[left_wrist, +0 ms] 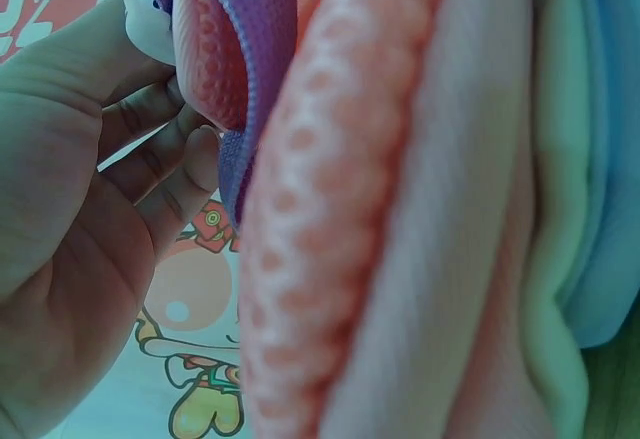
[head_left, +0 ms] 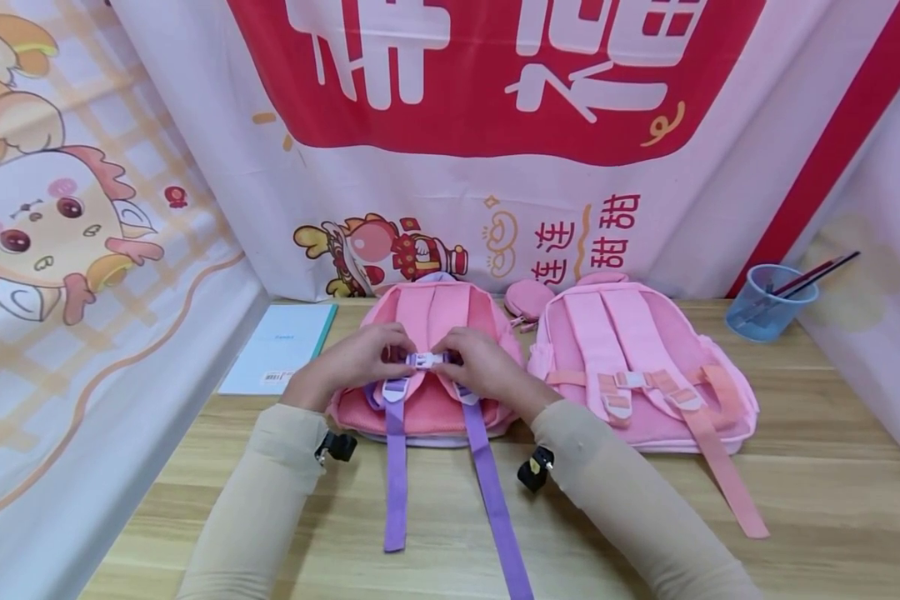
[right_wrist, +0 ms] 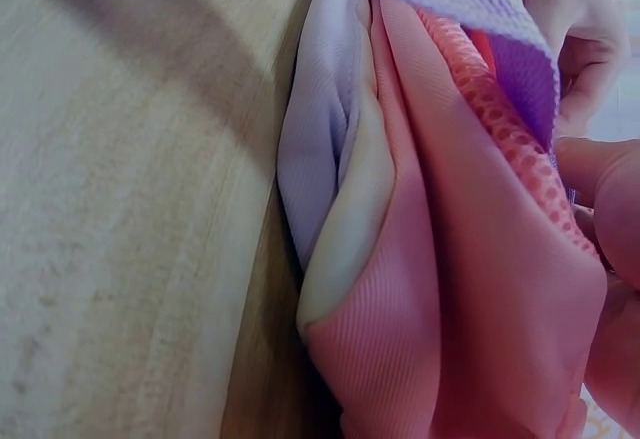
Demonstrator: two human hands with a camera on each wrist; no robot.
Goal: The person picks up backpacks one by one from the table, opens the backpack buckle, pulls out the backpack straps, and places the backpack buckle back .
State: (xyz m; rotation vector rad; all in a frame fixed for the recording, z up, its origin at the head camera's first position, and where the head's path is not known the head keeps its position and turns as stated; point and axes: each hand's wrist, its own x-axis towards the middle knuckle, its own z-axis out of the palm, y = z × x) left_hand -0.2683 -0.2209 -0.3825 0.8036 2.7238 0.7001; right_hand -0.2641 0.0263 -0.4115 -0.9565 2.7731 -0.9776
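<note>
A pink backpack (head_left: 427, 312) with purple straps (head_left: 395, 467) lies back-up on the wooden table (head_left: 832, 492). Both hands meet over its white chest buckle (head_left: 425, 360). My left hand (head_left: 367, 354) pinches the buckle's left half, and my right hand (head_left: 474, 358) pinches its right half. In the left wrist view, the left hand's fingers (left_wrist: 150, 149) curl by a purple strap (left_wrist: 262, 79) and pink mesh fabric (left_wrist: 330, 219). The right wrist view shows pink fabric (right_wrist: 440, 289), a purple strap (right_wrist: 500, 29) and the right hand's fingertips (right_wrist: 600, 179).
A second pink backpack (head_left: 637, 367) with pink straps lies to the right. A small pink pouch (head_left: 527, 298) sits between the bags. A light blue notebook (head_left: 281, 350) lies at the left. A blue cup (head_left: 768, 304) holding pencils stands at the back right. Printed banners wall the table.
</note>
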